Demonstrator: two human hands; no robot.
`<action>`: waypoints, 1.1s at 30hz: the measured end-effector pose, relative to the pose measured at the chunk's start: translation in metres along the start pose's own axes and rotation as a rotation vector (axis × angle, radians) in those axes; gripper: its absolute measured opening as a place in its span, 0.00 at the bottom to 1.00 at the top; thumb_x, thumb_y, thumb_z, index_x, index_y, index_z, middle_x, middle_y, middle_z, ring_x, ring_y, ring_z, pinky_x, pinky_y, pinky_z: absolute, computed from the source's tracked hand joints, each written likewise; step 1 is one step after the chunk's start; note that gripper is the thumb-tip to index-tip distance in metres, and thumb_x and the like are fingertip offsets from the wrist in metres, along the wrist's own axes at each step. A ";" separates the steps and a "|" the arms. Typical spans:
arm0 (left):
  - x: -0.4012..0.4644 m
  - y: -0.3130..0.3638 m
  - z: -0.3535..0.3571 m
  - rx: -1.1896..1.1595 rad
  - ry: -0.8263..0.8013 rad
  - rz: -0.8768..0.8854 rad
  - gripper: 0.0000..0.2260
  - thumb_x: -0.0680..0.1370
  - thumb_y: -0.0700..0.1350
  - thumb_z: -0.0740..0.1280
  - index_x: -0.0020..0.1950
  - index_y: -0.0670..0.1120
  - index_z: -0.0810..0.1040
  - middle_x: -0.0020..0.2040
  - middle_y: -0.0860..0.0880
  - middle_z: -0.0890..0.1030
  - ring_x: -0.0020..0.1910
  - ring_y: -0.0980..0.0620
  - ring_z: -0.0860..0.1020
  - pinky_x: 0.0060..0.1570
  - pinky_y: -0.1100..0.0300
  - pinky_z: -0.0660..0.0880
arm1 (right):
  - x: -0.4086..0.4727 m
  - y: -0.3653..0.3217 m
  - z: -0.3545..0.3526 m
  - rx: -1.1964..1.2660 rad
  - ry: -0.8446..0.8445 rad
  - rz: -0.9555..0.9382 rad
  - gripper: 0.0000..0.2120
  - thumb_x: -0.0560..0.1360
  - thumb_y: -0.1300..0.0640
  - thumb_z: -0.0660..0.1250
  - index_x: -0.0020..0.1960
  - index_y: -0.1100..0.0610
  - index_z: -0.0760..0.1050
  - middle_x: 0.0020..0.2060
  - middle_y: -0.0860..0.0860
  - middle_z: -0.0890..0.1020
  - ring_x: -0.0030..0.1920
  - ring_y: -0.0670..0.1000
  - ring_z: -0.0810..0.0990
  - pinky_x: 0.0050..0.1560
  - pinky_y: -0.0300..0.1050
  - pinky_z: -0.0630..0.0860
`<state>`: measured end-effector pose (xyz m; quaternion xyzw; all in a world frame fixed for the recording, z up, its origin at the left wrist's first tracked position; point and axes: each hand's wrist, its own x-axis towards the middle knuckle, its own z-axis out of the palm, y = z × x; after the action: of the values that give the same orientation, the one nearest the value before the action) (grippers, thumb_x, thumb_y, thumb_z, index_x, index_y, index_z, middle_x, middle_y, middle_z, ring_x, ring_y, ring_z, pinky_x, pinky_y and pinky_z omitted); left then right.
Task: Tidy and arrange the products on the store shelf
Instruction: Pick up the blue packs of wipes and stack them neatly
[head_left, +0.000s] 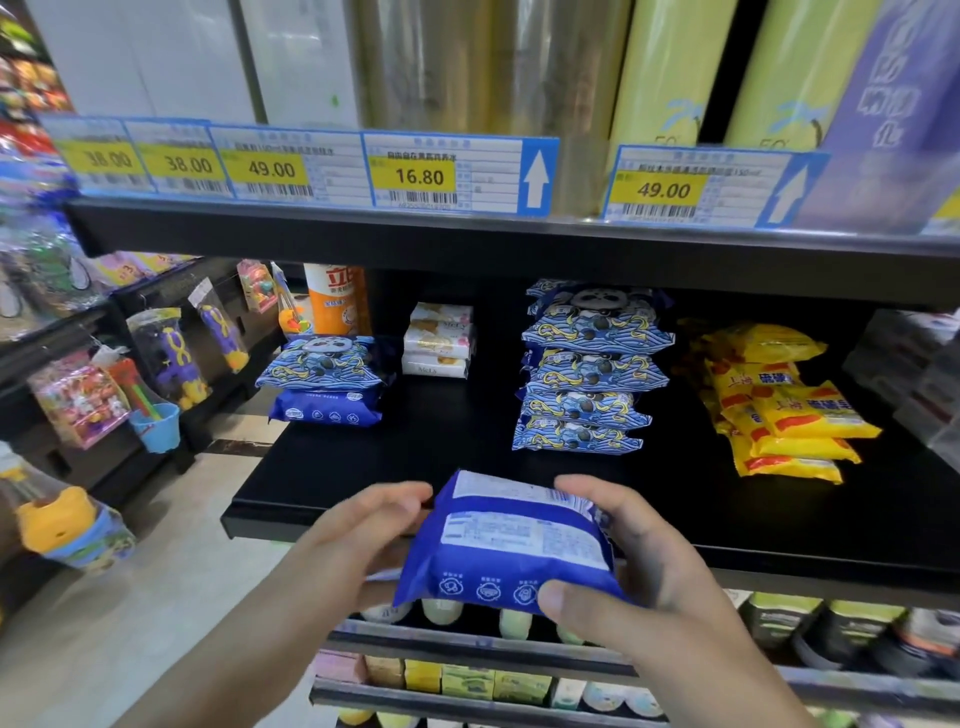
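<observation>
Both hands clamped on one blue pack (511, 548), back label up: left hand (363, 525) cupping the left edge, right hand (631, 561) wrapped round the right side, thumb on the near face. Held just off the front lip of the black shelf (332, 478), above the lower rows of bottles and boxes.

Progress, judged from the layout: partly done.
- Tall panda-pack stack (589, 369) mid-shelf, roughly squared up, upper packs slightly skewed.
- Short pile (327, 382) at left: one panda pack on a plain blue one turned wrong side up.
- White soap boxes (439, 340) stacked behind, neat enough.
- Yellow packs (784, 405) at right fanned out and sliding, need restacking.
- Orange can (335, 301) upright at far left back.
- Held pack not yet placed; probably belongs on the short pile or the tall stack.

Room: wide bare strip along the shelf front and between the short pile and tall stack, plenty for a set-down. Watch the upper shelf edge with its price tags (415, 174) overhead, limits lift height over the tall stack. Left shelf end open to the aisle, so anything pushed left can drop off.
</observation>
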<state>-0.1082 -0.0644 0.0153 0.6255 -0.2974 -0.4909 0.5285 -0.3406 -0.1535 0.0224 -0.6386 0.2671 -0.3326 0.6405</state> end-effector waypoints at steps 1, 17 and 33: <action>0.003 0.004 0.002 -0.040 0.002 -0.086 0.22 0.75 0.57 0.70 0.66 0.50 0.81 0.57 0.46 0.88 0.57 0.45 0.86 0.61 0.42 0.80 | -0.001 0.001 0.001 -0.024 -0.005 -0.028 0.35 0.57 0.51 0.83 0.63 0.38 0.77 0.58 0.48 0.85 0.54 0.57 0.85 0.52 0.49 0.83; -0.020 0.015 0.012 0.104 -0.234 0.034 0.16 0.71 0.55 0.76 0.59 0.60 0.84 0.60 0.48 0.87 0.60 0.40 0.84 0.62 0.46 0.80 | 0.017 0.003 0.016 -0.221 -0.105 0.004 0.37 0.71 0.62 0.77 0.76 0.52 0.68 0.72 0.38 0.74 0.60 0.34 0.78 0.57 0.29 0.74; -0.020 -0.004 0.001 0.265 -0.150 0.541 0.25 0.69 0.48 0.81 0.64 0.59 0.80 0.62 0.49 0.85 0.61 0.48 0.83 0.58 0.61 0.80 | 0.002 -0.021 0.022 0.225 -0.173 0.464 0.38 0.49 0.26 0.80 0.53 0.45 0.86 0.52 0.52 0.88 0.36 0.57 0.83 0.30 0.48 0.79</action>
<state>-0.1163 -0.0459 0.0172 0.5492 -0.5526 -0.3342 0.5304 -0.3243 -0.1400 0.0447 -0.5109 0.3121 -0.1489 0.7870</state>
